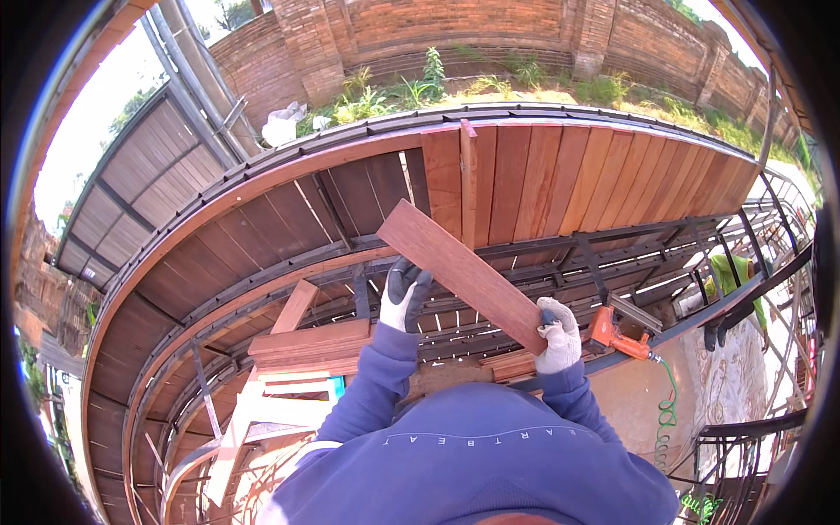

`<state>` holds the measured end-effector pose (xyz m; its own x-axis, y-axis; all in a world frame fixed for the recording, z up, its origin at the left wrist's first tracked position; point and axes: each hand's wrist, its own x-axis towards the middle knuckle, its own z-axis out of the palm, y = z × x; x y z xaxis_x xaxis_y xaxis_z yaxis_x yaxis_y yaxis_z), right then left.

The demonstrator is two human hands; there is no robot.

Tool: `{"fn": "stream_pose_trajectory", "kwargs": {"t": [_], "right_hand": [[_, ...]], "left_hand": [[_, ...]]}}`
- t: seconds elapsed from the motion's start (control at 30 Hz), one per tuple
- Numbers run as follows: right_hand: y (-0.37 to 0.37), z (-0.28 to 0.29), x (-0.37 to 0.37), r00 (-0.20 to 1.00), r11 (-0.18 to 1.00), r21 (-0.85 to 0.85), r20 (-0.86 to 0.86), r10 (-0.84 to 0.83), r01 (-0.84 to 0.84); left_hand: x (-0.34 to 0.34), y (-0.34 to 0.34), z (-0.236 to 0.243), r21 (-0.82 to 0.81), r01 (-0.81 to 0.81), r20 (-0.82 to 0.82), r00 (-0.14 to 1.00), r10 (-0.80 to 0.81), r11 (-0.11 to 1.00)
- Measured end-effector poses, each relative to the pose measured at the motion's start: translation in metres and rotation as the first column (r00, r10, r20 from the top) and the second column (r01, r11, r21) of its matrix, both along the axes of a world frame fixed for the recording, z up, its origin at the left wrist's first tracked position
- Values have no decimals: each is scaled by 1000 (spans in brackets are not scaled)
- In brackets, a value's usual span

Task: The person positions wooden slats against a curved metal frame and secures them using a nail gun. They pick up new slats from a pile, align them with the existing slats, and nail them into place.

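Note:
A reddish-brown wooden plank (464, 276) slants in front of me, its far end up to the left and its near end down to the right. My left hand (404, 296), in a white work glove with dark fingers, holds the plank's lower left edge, with some fingertips hidden behind it. At the near end my right hand (558, 338), gloved the same way, is closed around the wood. Past the plank runs a curved dark frame, its right part covered by a row of reddish boards (569, 179). One narrow board (468, 184) stands across that row.
An orange nail gun (605, 332) with a green coiled hose (669, 402) rests to my right. Stacked planks (311, 346) lie at my left. Another person in a bright yellow-green top (728, 273) bends at the far right. A brick wall (472, 39) stands behind.

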<state>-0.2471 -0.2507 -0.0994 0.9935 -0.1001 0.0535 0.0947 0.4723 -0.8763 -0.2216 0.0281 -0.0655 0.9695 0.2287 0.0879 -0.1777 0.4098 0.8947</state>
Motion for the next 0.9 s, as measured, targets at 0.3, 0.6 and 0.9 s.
{"fn": "stream_pose_trajectory", "kwargs": {"t": [0.3, 0.6, 0.9], "right_hand": [[8, -32, 15, 907, 301, -895, -210, 365, -328], [-25, -56, -26, 934, -95, -971, -238, 266, -220], [-20, -49, -26, 969, -13, -988, -151, 198, -151]], "left_hand": [[18, 31, 2, 140, 18, -20, 1000, -16, 990], [93, 90, 20, 407, 11, -10, 1000, -7, 913], [167, 119, 30, 613, 51, -32, 999, -40, 788]]}}
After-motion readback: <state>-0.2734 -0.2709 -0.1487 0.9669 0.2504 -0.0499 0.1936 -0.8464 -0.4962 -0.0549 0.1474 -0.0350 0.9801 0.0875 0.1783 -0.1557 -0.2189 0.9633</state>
